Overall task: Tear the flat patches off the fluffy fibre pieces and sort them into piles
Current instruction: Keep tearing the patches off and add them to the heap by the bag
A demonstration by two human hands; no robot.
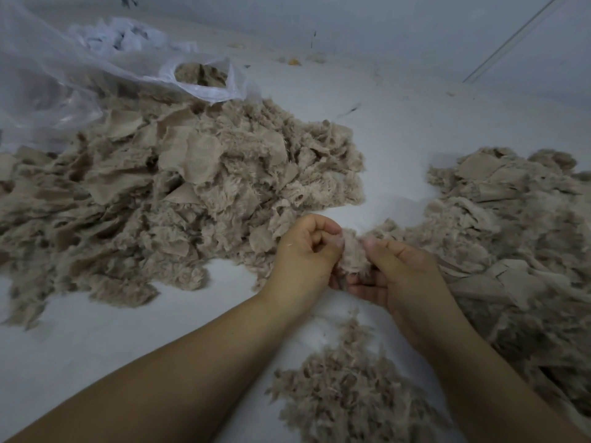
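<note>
A small fluffy piece [353,255] is pinched between both sets of fingers, just above the middle of the pale floor [399,129]. The left hand [302,254] is curled tight round its left edge, thumb pressed over the fluff; the right hand [395,270] is closed on the right edge, thumb on top, fingers tucked beneath. Whether a flat patch is already lifting cannot be told, as the backing is hidden by the fluff.

The piece is judged light, soft and limp, likely to shed loose fibre, so a firm pinch close to the seam between backing and pile is called for, one hand on each layer; a grip on the fluff tips alone would probably slip.

Further out, a big mixed heap [166,193] is spread toward the left edge, a flatter pile [511,225] along the right edge, and a small tuft pile [348,398] at the near edge. A plastic bag [204,81] is seen at the far left.
</note>
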